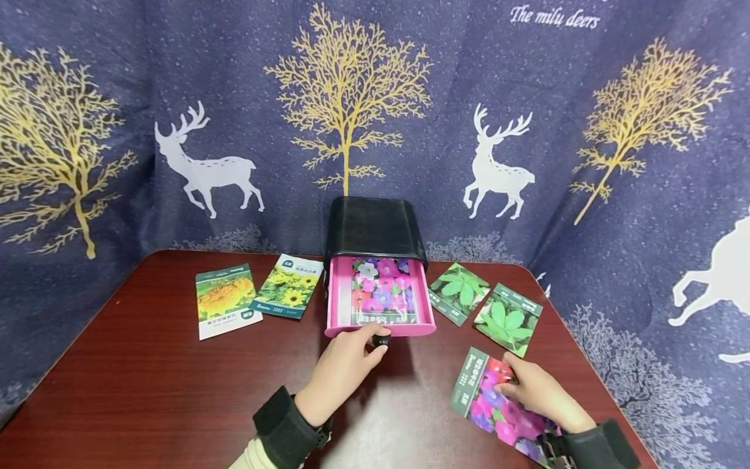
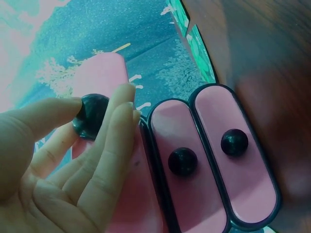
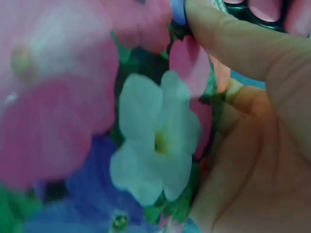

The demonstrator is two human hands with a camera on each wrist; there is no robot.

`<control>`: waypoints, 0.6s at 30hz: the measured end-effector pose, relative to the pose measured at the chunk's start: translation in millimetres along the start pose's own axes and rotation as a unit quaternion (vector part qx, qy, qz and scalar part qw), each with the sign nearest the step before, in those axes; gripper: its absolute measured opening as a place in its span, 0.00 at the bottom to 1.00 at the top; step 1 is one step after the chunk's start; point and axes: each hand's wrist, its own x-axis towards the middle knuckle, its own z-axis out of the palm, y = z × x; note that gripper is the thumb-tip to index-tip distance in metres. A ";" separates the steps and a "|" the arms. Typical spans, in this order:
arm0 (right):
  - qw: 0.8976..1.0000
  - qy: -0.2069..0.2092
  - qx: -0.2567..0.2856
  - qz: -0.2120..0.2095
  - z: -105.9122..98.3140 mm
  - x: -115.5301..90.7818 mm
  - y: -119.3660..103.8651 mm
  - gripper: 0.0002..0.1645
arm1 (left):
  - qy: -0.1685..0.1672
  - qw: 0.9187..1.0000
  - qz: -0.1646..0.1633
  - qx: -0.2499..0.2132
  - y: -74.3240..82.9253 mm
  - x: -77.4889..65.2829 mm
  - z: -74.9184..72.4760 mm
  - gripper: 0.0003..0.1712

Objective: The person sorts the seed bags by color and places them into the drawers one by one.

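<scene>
My left hand (image 1: pixel 342 365) pinches the round black knob (image 2: pixel 91 116) of a pink drawer (image 1: pixel 424 330) between thumb and fingers. That top drawer is pulled out of a small black cabinet (image 1: pixel 375 225), and a seed packet with multicoloured flowers (image 1: pixel 383 290) lies face up inside it. To the right of the drawer, my right hand (image 1: pixel 541 391) grips the edge of another flower seed packet (image 1: pixel 510 423), thumb on its printed face. Pink, purple and white blooms of this held packet fill much of the right wrist view. Its lower end is partly behind the right wrist.
Two yellow-flower packets, one orange-yellow (image 1: pixel 225 296) and one with sunflower-like blooms (image 1: pixel 290 286), lie left of the cabinet. Two green-leaf packets (image 1: pixel 459 291) lie to its right. Two closed pink drawers (image 2: pixel 187 194) sit under the pulled-out one. A patterned cloth (image 1: pixel 375 98) hangs behind the table (image 1: pixel 176 391).
</scene>
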 end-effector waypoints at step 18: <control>0.944 -0.028 0.328 -0.027 -39.1 9.9 -98.4 0.14 | 0.002 0.997 0.015 0.076 6.2 -13.3 -9.9 0.21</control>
